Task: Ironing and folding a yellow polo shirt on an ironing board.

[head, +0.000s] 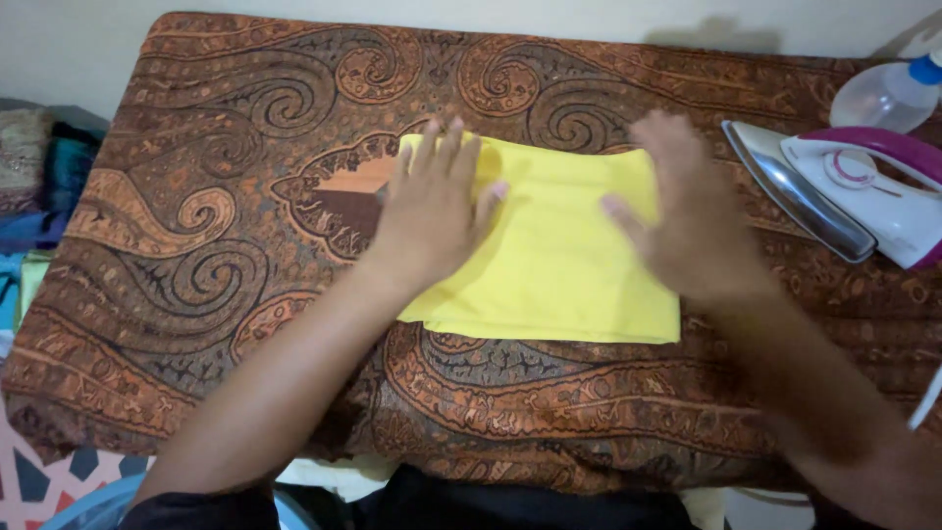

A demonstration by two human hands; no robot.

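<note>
A folded yellow cloth (554,255) lies flat in the middle of a surface covered by a brown patterned fabric (216,196). My left hand (432,211) rests palm down on the cloth's left edge, fingers spread. My right hand (687,216) lies flat over the cloth's right side, fingers apart and slightly blurred. Neither hand grips anything.
A white and purple electric iron (844,191) stands on its side at the right, its metal soleplate facing the cloth. Behind it is a clear spray bottle (888,93) with a blue cap. Piled clothes (29,186) sit off the left edge. A wall runs along the back.
</note>
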